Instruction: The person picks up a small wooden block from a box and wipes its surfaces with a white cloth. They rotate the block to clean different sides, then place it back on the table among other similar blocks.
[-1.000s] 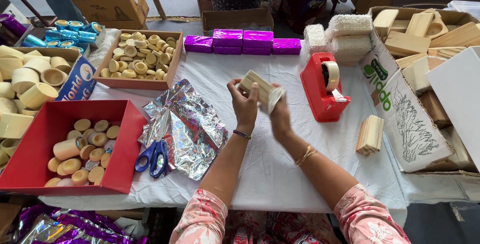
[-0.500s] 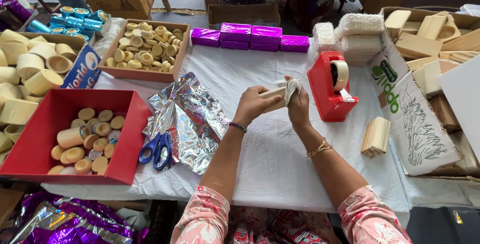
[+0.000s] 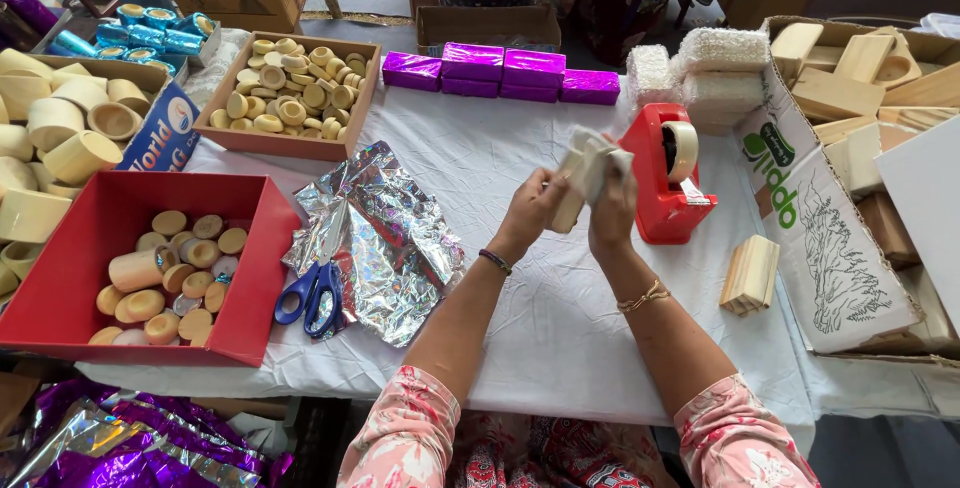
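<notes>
Both my hands are raised over the white-covered table (image 3: 560, 318), holding a pale wooden block (image 3: 572, 196) partly wrapped in white netted foam (image 3: 600, 155). My left hand (image 3: 530, 210) grips the block's lower left side. My right hand (image 3: 612, 210) presses the foam wrap around its right side. A red tape dispenser (image 3: 662, 180) stands just right of my hands. Crumpled silver holographic foil (image 3: 385, 233) lies to the left, with blue-handled scissors (image 3: 315, 283) resting on it.
A red tray (image 3: 60, 278) of round wooden pieces sits at the left, a cardboard tray (image 3: 290, 138) of similar pieces behind it. Magenta wrapped boxes (image 3: 500, 70) line the far edge. White foam blocks (image 3: 700, 63), a wooden block stack (image 3: 750, 273) and a carton (image 3: 810, 198) of wood stand right.
My hands have come lower and closer together around the block, and the foam wrap is folded further over it.
</notes>
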